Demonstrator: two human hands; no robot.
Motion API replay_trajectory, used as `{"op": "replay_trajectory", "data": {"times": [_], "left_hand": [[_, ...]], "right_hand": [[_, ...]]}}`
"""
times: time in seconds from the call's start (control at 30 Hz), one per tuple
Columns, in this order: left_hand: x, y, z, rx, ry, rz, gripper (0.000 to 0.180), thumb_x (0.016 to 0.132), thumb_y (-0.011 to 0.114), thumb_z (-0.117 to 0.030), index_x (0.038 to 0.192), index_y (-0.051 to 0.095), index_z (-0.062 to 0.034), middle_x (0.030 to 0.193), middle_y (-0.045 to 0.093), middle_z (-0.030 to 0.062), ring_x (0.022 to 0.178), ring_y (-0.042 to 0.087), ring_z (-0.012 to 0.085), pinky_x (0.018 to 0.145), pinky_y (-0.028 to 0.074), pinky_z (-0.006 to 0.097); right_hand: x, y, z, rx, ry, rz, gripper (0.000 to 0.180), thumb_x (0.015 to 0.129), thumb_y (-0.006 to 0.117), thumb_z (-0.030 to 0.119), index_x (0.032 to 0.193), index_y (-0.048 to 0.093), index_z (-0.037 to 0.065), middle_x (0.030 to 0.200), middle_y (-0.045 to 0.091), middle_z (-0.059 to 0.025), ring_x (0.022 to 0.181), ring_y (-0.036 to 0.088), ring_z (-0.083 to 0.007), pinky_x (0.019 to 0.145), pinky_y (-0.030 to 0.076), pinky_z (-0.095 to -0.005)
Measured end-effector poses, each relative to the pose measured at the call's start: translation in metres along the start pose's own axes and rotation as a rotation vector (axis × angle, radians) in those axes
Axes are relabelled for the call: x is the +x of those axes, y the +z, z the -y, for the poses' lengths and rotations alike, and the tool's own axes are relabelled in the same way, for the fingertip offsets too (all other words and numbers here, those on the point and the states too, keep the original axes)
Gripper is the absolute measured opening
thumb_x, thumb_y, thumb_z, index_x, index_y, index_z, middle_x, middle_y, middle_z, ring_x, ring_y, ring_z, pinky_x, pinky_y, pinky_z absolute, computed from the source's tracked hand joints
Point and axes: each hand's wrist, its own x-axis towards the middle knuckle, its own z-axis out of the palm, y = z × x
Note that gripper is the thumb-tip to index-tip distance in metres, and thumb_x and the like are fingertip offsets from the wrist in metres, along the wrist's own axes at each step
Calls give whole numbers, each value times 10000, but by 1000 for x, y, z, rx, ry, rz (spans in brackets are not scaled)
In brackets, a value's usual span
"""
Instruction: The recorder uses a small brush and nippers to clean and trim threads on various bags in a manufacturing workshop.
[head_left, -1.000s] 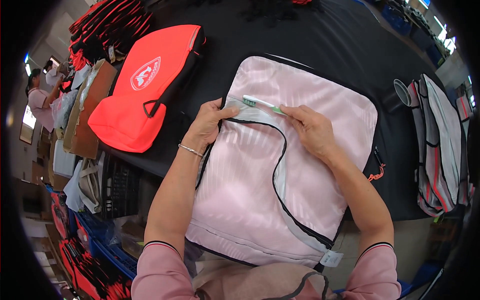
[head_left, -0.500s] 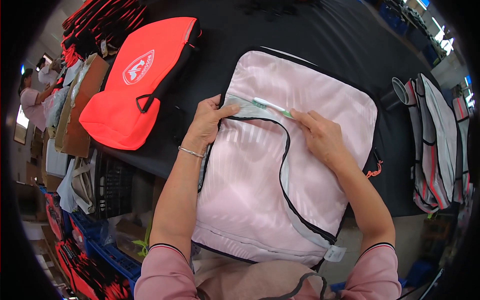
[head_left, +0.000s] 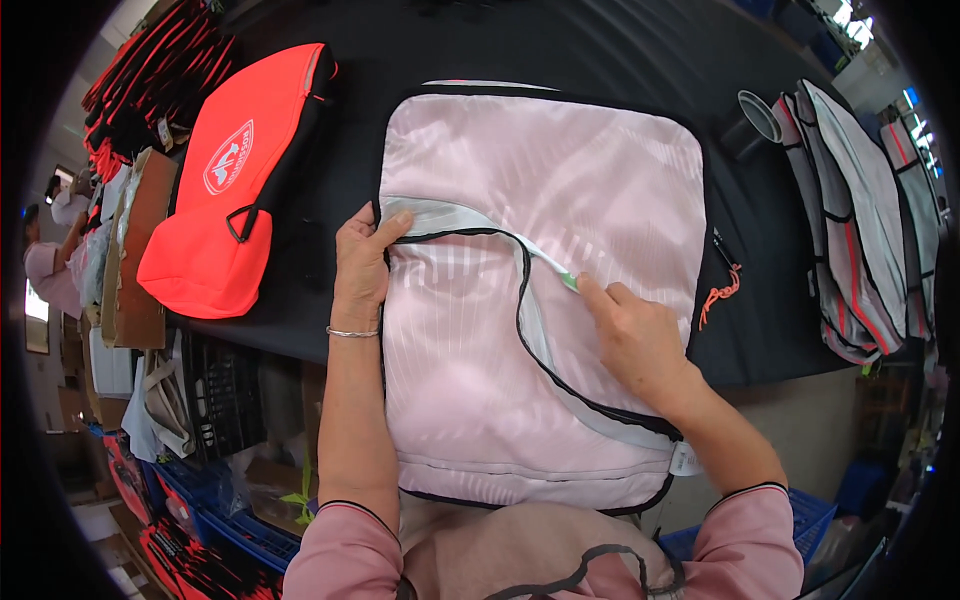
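Can't see most of the green-tipped tool (head_left: 566,280), tucked under right-hand fingers (head_left: 600,296); far-left person (head_left: 55,262) too blurry.

A big black counter (head_left: 560,50) fills the middle of the room. A red bag (head_left: 235,190) lies on its left side, and grey and red bags (head_left: 860,230) are stacked on the right. Below the left edge sit a black crate (head_left: 225,395) and blue crates (head_left: 215,500). Bright light comes in at the top right corner. A person (head_left: 55,265) stands far off on the left.
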Motion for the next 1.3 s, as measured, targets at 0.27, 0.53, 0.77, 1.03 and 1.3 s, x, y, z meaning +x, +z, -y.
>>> {"op": "replay_trajectory", "data": {"times": [0.27,0.53,0.77,1.03,1.3], "left_hand": [[3,3,9,-34,69,-24,332,847,722,-5,1163,635,49,1111,690,94,962,645,135,911,478,254],[-2,7,6,24,132,-119,290,846,735,-11,1115,652,59,1059,698,90,905,649,125,859,485,239],[0,3,7,29,126,-87,289,850,730,-15,1120,655,58,1046,700,80,898,645,120,854,482,238],[5,5,9,27,141,-85,290,845,738,-16,1117,660,51,1039,699,80,888,645,122,845,482,236],[-7,17,-5,748,573,-373,475,834,703,-22,1284,565,40,1222,633,145,1089,617,237,945,475,324]], "right_hand": [[3,13,16,44,-31,-60,481,795,556,6,1274,516,1,810,606,-159,639,646,-361,557,520,-461],[-55,-11,35,53,-12,63,463,777,573,0,1230,532,-85,809,608,-179,632,662,-330,542,539,-405],[-75,-9,37,-19,-52,20,414,793,573,12,1181,546,-132,783,618,-178,603,674,-304,540,560,-371],[-63,3,32,1,18,4,582,765,570,-17,1330,450,-84,828,585,-168,650,658,-325,548,536,-417],[-124,-50,40,-27,-84,280,485,785,583,5,1242,493,-127,843,613,-201,658,691,-312,526,559,-373]]}}
